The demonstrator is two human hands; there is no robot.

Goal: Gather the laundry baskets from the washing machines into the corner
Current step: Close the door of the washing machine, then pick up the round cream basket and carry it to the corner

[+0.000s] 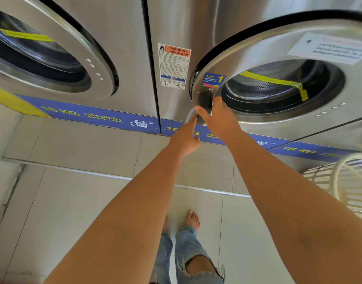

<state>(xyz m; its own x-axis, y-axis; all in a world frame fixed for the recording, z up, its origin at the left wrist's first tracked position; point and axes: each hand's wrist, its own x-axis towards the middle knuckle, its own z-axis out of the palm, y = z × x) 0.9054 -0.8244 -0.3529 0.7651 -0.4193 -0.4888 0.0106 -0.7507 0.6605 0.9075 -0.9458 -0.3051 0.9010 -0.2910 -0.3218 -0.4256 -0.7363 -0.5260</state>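
Note:
A white slatted laundry basket (348, 181) lies on its side at the right edge, in front of the steel washing machines. My right hand (219, 117) grips the black door handle (204, 102) of the right machine's round door (258, 58). My left hand (185, 138) sits just below it, index finger stretched up to touch the bottom of the handle, other fingers curled. Neither hand touches the basket. The drum behind the door glass looks empty apart from a yellow tape reflection.
A second washer door (53, 58) is at the left. A blue label strip (102, 117) runs along the machines' base above a raised tiled step (73, 144). My bare feet (191, 220) stand on pale floor tiles below.

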